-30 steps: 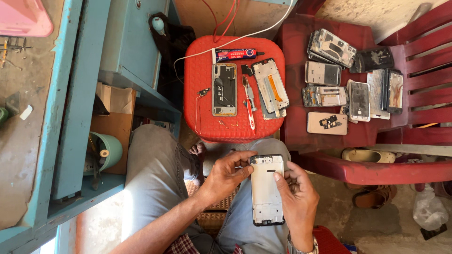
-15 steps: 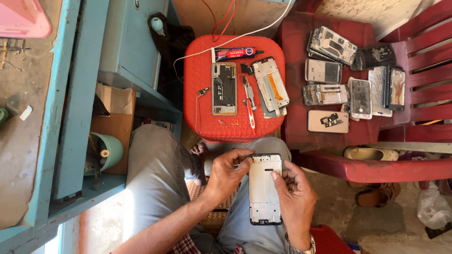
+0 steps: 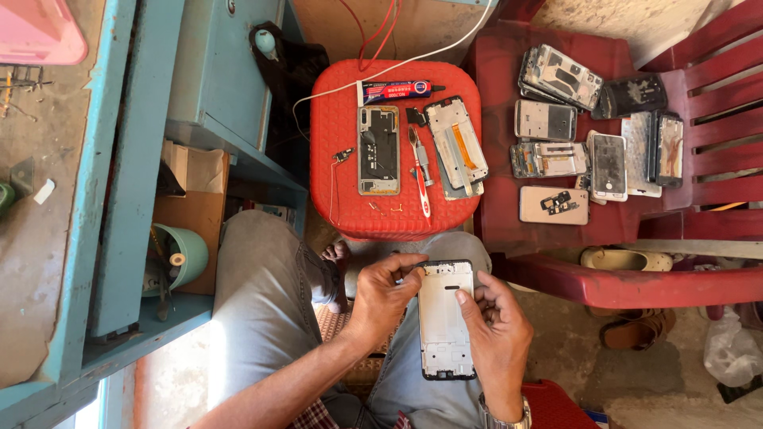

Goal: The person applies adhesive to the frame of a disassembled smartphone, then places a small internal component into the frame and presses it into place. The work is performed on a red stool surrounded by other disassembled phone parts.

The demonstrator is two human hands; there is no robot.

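Over my lap I hold a white phone frame with a black rim [image 3: 446, 322]. My left hand [image 3: 383, 295] grips its upper left edge, fingers curled over the top corner. My right hand [image 3: 493, 326] holds the right side, thumb pressed on the white face. Ahead stands a red plastic stool [image 3: 337, 119] carrying an opened phone body [image 3: 378, 149], a second phone frame with an orange part [image 3: 455, 144], a red-handled tool [image 3: 419, 183], a small screwdriver [image 3: 424, 163] and a glue tube [image 3: 396, 90].
A red plastic chair [image 3: 556, 274] at the right holds several dismantled phones and frames [image 3: 592, 127]. A blue workbench [image 3: 127, 167] with a shelf, a green cup [image 3: 184, 254] and a cardboard box [image 3: 195, 206] stands at the left. Sandals [image 3: 628, 258] lie under the chair. Wires [image 3: 381, 32] run behind the stool.
The phone frame has shifted slightly lower and more upright in my hands. My right thumb now rests on its face. The things on the stool and chair have not moved.
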